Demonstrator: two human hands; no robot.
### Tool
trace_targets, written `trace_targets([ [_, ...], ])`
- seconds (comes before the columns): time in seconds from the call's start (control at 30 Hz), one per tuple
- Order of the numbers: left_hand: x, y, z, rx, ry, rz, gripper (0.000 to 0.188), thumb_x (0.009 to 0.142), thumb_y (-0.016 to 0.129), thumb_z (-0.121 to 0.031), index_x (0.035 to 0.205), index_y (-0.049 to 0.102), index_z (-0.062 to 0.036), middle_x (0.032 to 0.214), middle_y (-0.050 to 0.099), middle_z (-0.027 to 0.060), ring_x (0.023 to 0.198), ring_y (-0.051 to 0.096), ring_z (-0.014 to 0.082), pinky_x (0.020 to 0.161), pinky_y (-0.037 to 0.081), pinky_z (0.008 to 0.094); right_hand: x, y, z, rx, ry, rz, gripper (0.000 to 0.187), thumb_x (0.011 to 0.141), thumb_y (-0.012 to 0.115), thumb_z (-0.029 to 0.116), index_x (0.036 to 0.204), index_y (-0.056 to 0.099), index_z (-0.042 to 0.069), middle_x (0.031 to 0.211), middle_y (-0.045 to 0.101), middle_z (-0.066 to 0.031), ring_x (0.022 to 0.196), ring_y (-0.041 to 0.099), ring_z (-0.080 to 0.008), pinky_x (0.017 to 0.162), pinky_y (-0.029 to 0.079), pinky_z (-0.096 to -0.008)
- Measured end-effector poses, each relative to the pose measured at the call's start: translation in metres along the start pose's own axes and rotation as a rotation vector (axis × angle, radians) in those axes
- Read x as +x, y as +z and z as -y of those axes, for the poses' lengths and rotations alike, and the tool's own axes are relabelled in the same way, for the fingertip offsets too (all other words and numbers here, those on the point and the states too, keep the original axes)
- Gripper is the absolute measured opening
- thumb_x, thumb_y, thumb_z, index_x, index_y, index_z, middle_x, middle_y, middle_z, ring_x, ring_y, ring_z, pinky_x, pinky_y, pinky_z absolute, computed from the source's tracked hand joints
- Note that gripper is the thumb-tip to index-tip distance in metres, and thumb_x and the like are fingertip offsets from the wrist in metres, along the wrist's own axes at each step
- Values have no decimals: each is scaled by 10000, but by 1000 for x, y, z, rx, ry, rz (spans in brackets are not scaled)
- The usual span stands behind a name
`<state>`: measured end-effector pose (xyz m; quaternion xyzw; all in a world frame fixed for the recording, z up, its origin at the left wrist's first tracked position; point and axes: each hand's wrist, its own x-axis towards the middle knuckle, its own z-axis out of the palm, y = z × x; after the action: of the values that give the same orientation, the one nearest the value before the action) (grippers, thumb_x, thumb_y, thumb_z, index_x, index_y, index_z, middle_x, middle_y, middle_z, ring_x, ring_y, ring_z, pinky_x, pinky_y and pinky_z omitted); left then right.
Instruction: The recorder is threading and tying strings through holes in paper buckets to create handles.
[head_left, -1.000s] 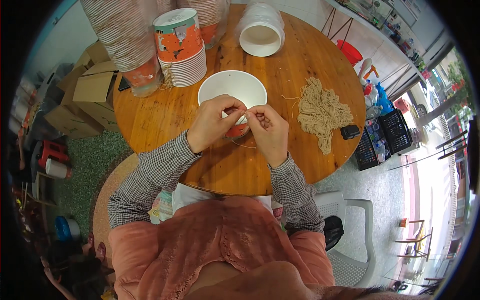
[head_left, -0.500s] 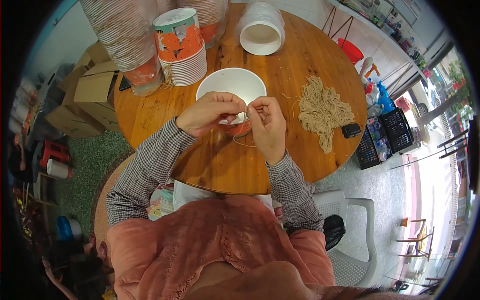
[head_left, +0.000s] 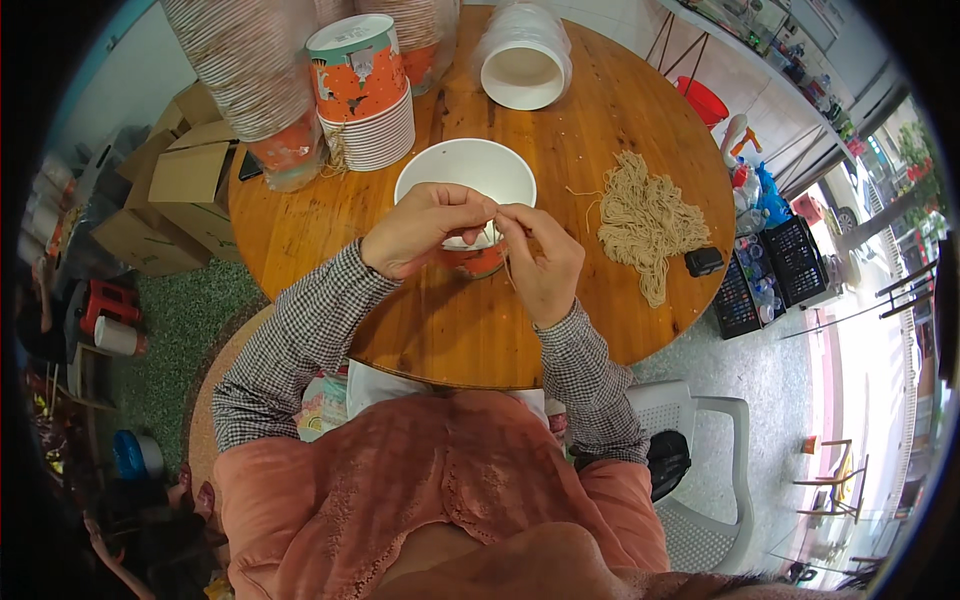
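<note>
My left hand (head_left: 418, 232) and my right hand (head_left: 548, 268) meet fingertip to fingertip above the near rim of a white-lined paper bucket (head_left: 478, 166) with an orange printed outside. Both are closed in a pinch on a thin beige string (head_left: 508, 270); a short length of it hangs below my right fingers. The exact point where the fingers grip is too small to make out. To the right of my hands, a loose heap of beige strings (head_left: 648, 222) lies on the round wooden table (head_left: 440, 340).
Upside-down orange buckets (head_left: 362, 90) stand nested at the back left, beside tall plastic-wrapped stacks (head_left: 240, 70). More wrapped white buckets (head_left: 522, 76) lie at the back. A small black case (head_left: 703, 262) sits near the right edge. Cardboard boxes (head_left: 195, 190) and a grey plastic chair (head_left: 735, 470) flank the table.
My right hand has shifted slightly right, its wrist turned, and the fingertips press closer together. The dangling string now hangs straighter and nearer my right fingers. The bucket has barely moved.
</note>
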<state>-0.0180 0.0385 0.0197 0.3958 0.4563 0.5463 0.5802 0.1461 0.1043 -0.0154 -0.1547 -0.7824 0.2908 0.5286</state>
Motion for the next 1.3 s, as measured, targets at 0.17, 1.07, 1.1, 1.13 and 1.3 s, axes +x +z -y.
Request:
trace_targets([
  [0.17,-3,8,-3,265,93,-61,148,921,604,-129,993,648,-8,855,609,-29,726,521,40,678,444,188,-4,5,-6,310,320,-99,113,864,638,14,973,634,-15,801,689,-91,729,655,-106,649,517,-233],
  [1.07,1,7,25,292,440,-317,88,961,524,-107,961,553,-23,751,523,-28,632,476,41,558,402,195,-16,-4,-7,219,295,-21,49,877,608,23,909,586,-6,884,604,-79,656,556,-112,616,463,-240],
  [1.1,-2,7,23,305,405,-303,88,959,525,-108,966,556,-26,745,516,-31,630,469,43,567,405,193,-14,-5,-8,218,295,-22,49,877,608,23,909,586,-6,884,604,-79,656,556,-112,616,463,-240],
  [1.13,-4,7,22,318,369,-288,89,957,526,-109,971,560,-29,739,509,-35,629,463,45,576,408,190,-13,-7,-10,245,302,-11,52,894,591,34,922,574,-6,896,606,-75,649,553,-106,608,467,-235],
  [1.3,-9,0,23,565,472,-285,154,891,589,-73,1036,592,-21,789,549,-5,635,484,68,590,427,212,2,-23,3,606,619,147,82,942,542,75,966,542,-3,904,610,-61,635,545,-85,575,470,-217],
])
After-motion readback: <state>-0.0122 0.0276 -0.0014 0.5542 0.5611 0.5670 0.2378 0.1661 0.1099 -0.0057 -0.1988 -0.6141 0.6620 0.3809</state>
